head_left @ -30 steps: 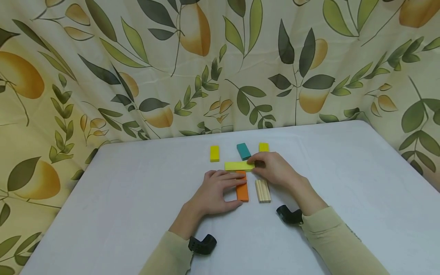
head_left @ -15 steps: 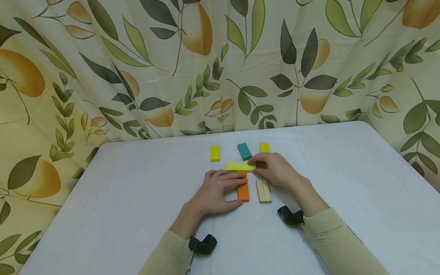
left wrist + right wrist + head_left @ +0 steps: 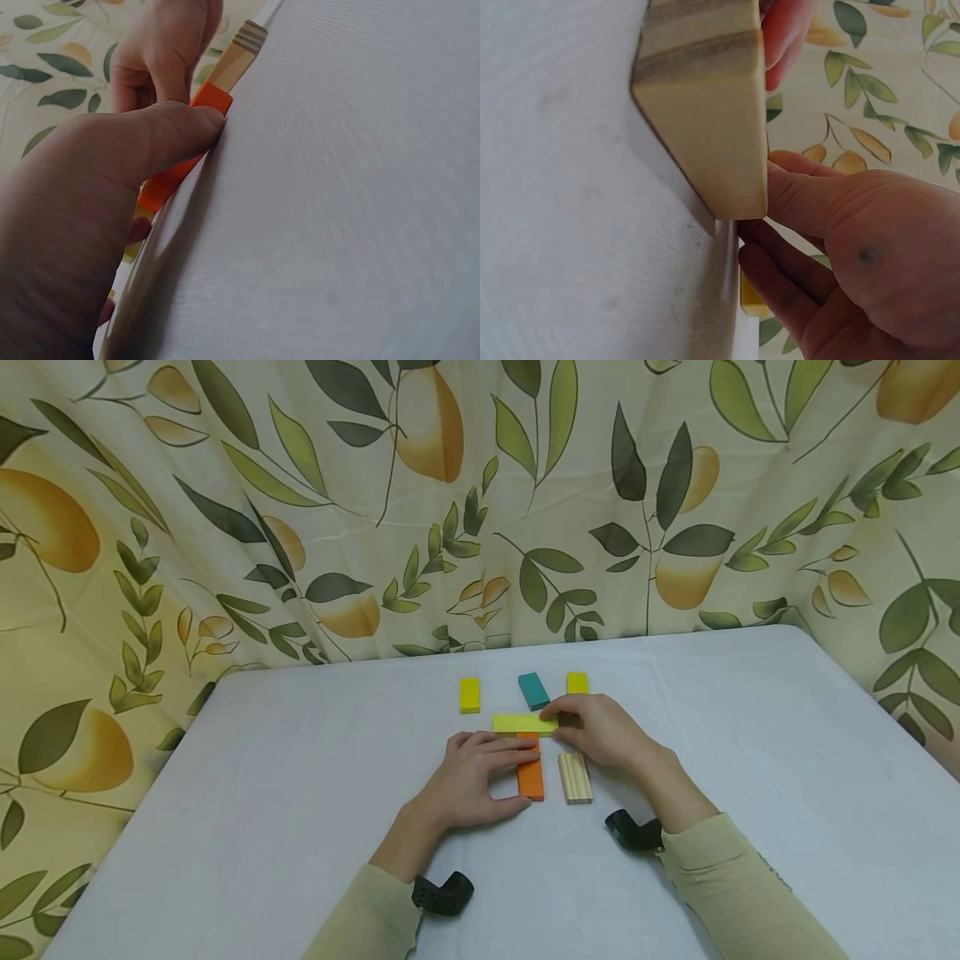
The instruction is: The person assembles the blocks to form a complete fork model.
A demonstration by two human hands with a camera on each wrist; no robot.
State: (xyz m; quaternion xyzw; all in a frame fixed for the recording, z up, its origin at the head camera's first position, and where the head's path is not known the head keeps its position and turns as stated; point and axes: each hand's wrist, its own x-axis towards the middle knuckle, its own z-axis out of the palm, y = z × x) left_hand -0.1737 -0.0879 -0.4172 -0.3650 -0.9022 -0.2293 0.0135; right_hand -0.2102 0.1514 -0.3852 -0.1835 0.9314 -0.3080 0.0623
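partly hidden | orange block point(image 3: 530, 781), gripped by left hand point(image 3: 474, 783) | lime block point(image 3: 517, 723), pinched by right hand point(image 3: 600, 728)

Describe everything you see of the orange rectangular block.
The orange rectangular block is long, flat and plain, and looks like painted wood. It lies flat on the white tablecloth, lengthwise away from the head camera. The left hand touches it: thumb at its near end, fingers across its far part. Its far end sits against or just short of the long lime-yellow block; which, I cannot tell.
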